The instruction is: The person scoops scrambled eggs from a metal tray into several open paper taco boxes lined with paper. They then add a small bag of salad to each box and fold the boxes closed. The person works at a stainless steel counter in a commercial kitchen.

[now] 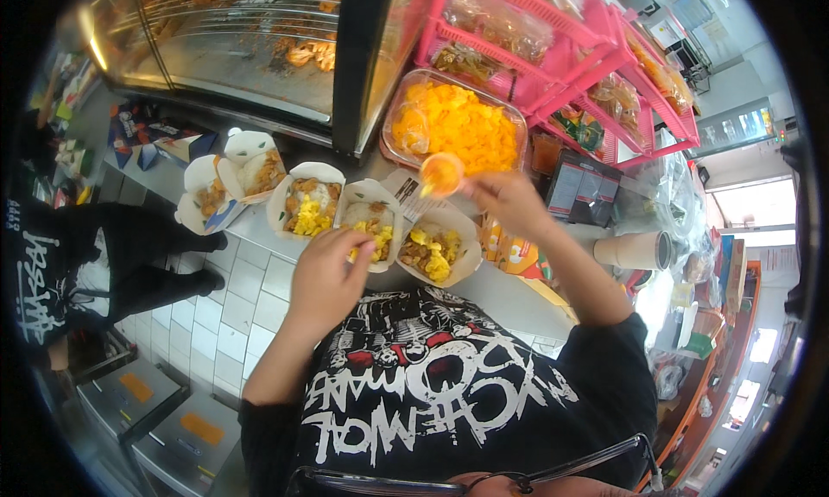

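1 tub [391, 145] of yellow chunks [462, 121]. Left/near of tub: 5 food boxes [467, 235], 3 yellow-topped. Right grip [503, 196] clamped on 1 cup [443, 174]; left grip [324, 268]: can't tell.

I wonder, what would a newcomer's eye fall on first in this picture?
Probably the bright yellow food heaped in a clear tub at upper centre, with the stacked pink baskets behind it to the right. Just below the tub, the right hand holds a small cup. The row of open white boxes across the middle, holding food, also stands out, with the left hand beside them.
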The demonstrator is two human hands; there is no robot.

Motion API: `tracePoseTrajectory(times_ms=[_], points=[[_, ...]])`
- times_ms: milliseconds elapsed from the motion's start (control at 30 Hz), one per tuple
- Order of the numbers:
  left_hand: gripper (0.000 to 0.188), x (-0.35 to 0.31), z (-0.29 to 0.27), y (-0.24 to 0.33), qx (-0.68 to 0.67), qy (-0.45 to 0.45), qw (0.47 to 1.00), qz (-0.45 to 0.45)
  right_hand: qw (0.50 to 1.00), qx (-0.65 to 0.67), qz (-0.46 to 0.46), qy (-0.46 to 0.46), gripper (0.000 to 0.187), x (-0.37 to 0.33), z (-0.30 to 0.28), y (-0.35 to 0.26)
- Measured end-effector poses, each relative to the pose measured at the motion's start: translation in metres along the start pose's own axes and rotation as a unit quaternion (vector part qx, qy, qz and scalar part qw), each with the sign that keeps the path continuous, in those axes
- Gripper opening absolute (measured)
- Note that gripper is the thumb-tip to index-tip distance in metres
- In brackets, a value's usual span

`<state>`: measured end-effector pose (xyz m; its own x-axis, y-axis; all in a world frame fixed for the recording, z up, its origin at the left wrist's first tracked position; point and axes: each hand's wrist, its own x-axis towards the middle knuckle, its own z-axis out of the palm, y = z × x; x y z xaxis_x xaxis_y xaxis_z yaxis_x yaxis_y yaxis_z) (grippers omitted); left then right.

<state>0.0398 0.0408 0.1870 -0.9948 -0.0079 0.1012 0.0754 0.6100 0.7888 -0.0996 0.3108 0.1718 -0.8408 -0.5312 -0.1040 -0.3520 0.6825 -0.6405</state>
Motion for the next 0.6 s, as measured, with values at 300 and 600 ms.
tracePoseTrajectory(times_ms=[300,600], points=[[0.046,0.124,0.11,-0.021,0.396,-0.246,0.885,0.0,0.862,-0.442,-0.227,-0.103,0.016,0.073,0.018,0.085],[0.05,0.133,0.126,-0.042,0.431,-0.342,0.835,0.001,0.865,-0.33,-0.165,-0.34,0.017,0.119,0.011,0.062]])
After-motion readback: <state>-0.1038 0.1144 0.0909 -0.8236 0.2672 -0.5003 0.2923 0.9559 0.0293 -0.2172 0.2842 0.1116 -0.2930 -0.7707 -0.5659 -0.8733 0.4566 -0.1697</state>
